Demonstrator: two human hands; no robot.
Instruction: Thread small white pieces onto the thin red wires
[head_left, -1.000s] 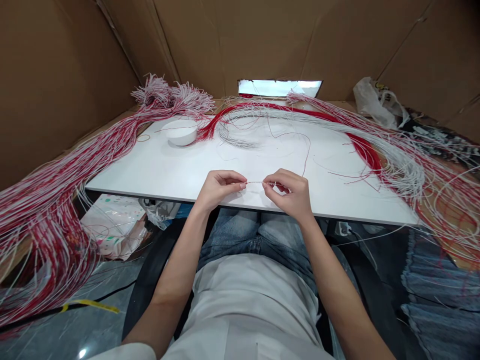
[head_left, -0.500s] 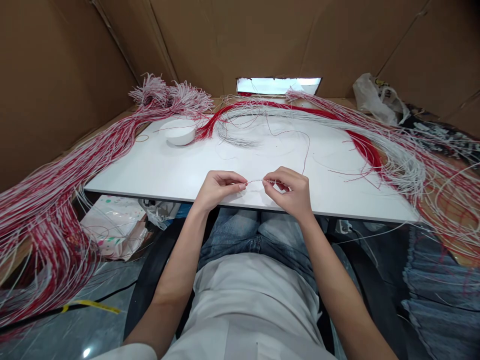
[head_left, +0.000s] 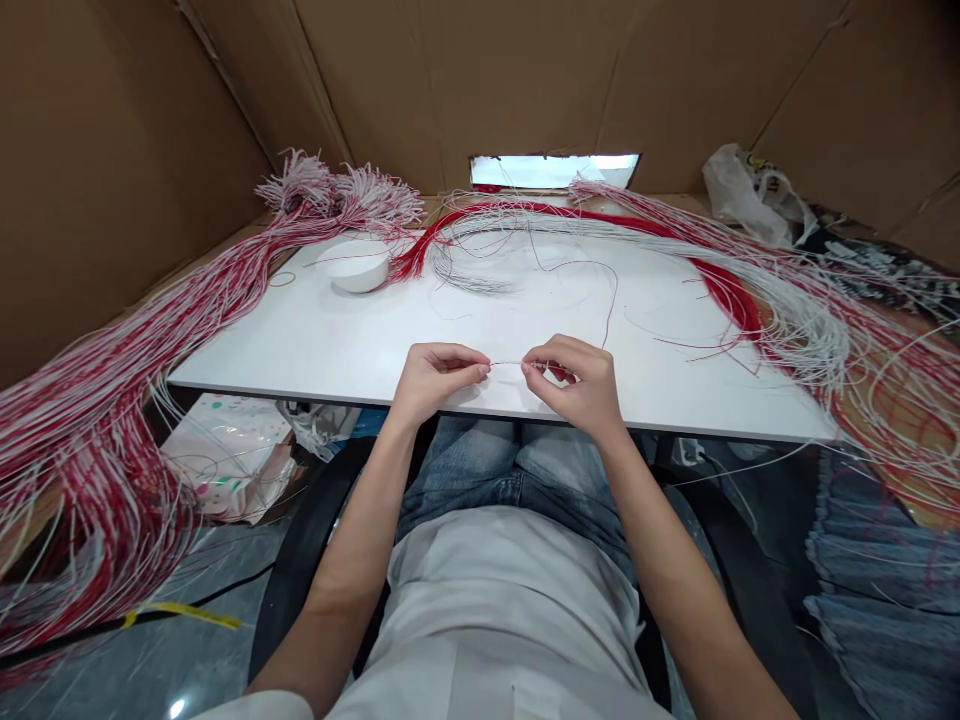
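My left hand and my right hand are both pinched on a short twisted red-and-white string stretched between them, just above the near edge of the white table. A thin red strand runs from my right hand up across the table. Both hands are closed around the string's ends.
A white bowl sits at the table's far left. Bundles of red and white strings hang off the left side, and more strings spread across the back and right. Cardboard walls surround the table. A plastic bag lies at the back right.
Both hands stay pinched on the string with only small finger movement. The camera view has shifted slightly.
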